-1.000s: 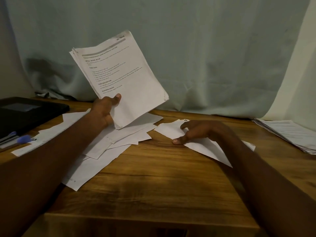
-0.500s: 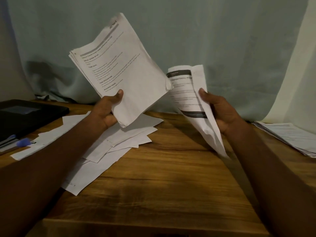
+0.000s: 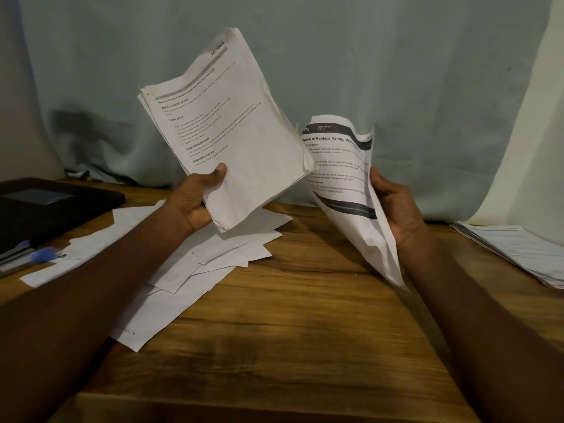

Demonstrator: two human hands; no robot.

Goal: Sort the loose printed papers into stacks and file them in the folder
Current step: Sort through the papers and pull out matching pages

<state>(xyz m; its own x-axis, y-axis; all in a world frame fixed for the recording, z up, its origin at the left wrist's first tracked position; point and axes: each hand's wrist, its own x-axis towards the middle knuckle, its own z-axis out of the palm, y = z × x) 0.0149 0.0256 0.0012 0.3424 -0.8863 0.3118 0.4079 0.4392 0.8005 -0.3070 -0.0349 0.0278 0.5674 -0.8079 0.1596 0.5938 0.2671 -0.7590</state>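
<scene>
The left hand (image 3: 195,206) holds a thick stack of printed papers (image 3: 232,132) tilted above the wooden counter (image 3: 290,331), its grip closed, thumb on the front page. The right hand (image 3: 393,203) grips one curled printed sheet (image 3: 338,175) just beside the stack. Loose papers (image 3: 213,257) lie on the counter below; a black folder (image 3: 45,206) rests at far left, another paper pile (image 3: 518,251) at far right.

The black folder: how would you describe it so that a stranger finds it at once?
Look at the wooden table, at its far left edge. The black folder lies flat there, closed, beside a blue pen. It is the only dark thing; all around it are white papers.
</scene>
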